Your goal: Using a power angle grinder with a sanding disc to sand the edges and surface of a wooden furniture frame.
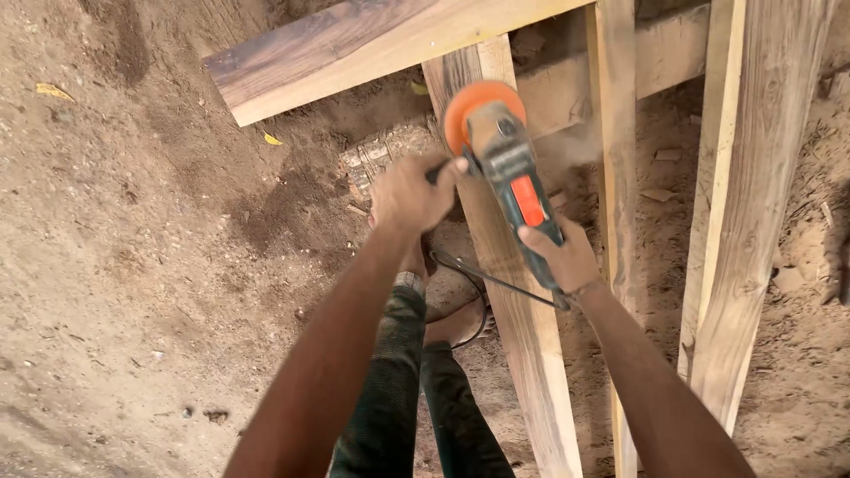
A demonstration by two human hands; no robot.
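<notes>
The dusty grey angle grinder with orange disc [498, 146] rested on the pale upright wooden plank [518, 301] at centre. The left hand [409, 195], at nine o'clock, clenched its side handle; the right hand [567, 258], at five o'clock, wrapped its body. A dark crossboard [354, 44] lay at eleven o'clock.

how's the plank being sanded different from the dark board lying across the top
The plank under the grinder is pale and narrow and runs away from the person; the dark board is brown, wider, and lies crosswise over the plank's far end. The plank has the left hand and right hand working above it; the dark board is untouched. Both are sawn timber.
</notes>
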